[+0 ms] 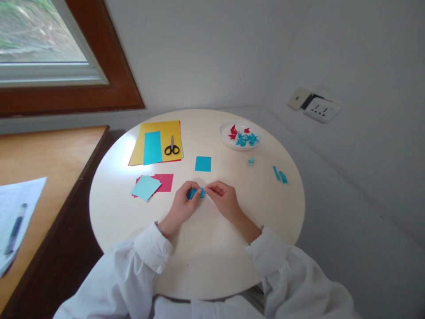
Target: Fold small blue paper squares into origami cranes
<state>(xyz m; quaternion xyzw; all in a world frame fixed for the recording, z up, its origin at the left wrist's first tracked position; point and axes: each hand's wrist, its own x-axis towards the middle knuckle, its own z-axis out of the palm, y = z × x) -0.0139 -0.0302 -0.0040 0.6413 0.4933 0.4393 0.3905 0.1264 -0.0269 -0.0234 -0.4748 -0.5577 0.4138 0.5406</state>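
A small folded piece of blue paper [197,193] is between my hands, over the middle of the round white table [206,252]. My left hand [186,201] is closed around its left part and hides some of it. At its right edge, my right hand [224,198] pinches a corner with thumb and forefinger. Just beyond my hands lies a flat blue paper square [203,164]. How the held piece is folded is too small to make out.
Scissors [171,148] and a blue sheet [152,147] lie on yellow paper [171,128]. Light-blue squares [146,188] overlap pink paper [165,182]. A white plate [224,136] holds folded red and blue pieces. A pale-blue scrap [251,161] and blue strips [280,175] lie right.
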